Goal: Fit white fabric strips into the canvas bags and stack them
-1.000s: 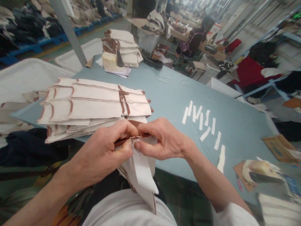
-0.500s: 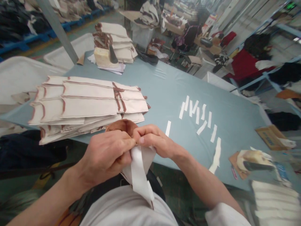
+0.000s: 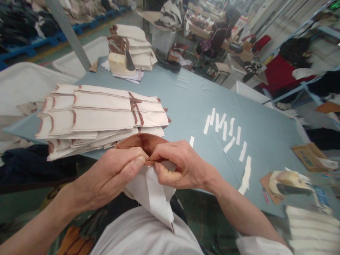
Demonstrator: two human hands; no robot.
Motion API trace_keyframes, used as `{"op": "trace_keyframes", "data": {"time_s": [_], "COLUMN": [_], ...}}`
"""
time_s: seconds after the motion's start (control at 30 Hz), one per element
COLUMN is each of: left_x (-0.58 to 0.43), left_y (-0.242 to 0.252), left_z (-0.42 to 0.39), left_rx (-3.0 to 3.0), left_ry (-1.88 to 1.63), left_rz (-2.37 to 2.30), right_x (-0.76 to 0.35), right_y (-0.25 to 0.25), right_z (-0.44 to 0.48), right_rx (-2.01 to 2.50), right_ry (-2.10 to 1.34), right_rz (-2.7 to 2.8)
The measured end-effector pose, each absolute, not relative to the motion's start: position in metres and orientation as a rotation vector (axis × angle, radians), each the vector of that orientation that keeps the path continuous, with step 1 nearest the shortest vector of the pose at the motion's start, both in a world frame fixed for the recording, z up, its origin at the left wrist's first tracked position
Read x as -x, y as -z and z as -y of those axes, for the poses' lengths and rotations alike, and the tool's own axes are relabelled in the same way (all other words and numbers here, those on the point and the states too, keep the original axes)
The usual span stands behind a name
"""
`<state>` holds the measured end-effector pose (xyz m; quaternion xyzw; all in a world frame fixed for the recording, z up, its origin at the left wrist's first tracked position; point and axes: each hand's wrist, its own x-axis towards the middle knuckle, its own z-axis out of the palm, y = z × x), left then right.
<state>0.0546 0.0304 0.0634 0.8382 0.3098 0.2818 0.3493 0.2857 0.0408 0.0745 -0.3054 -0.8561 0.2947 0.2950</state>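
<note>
Close to my body, both hands pinch the edge of a cream fabric piece (image 3: pixel 160 202) with a brown inner side (image 3: pixel 140 141). My left hand (image 3: pixel 119 168) grips the edge from the left, thumb and fingers pressed together. Beside it, my right hand (image 3: pixel 177 164) pinches the same edge, its fingertips almost touching the left ones. A white strip hangs down the front of the piece below my fingers. Behind my hands lies a stack of cream fabric pieces (image 3: pixel 103 109) with brown trim and brown ties.
On the blue table (image 3: pixel 186 95), several white strips (image 3: pixel 224 129) lie right of centre. A second cream stack (image 3: pixel 136 46) and a yellowish block (image 3: pixel 120 63) stand at the back left. A cardboard box (image 3: pixel 308 156) is at the right. A person (image 3: pixel 216 39) sits far behind.
My left hand has opened out from a tighter curl and its thumb now lies along the edge. The brown inner side shows wider. The view has shifted slightly.
</note>
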Motion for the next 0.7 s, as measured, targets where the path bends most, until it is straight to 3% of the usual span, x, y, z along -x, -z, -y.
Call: {"op": "trace_keyframes", "data": {"time_s": [0.2, 0.7], "left_x": [-0.052, -0.062], "left_y": [-0.055, -0.078], "left_z": [-0.026, -0.037], "left_rx": [-2.586, -1.871], "left_ry": [-0.814, -0.580], "left_rz": [-0.766, -0.810], "right_x": [-0.286, -0.295], "right_y": [-0.065, -0.078], "right_z": [-0.039, -0.041], "right_rx": [0.831, 0.687], "right_ry": [-0.737, -0.711], "right_rz": [2.264, 2.376]}}
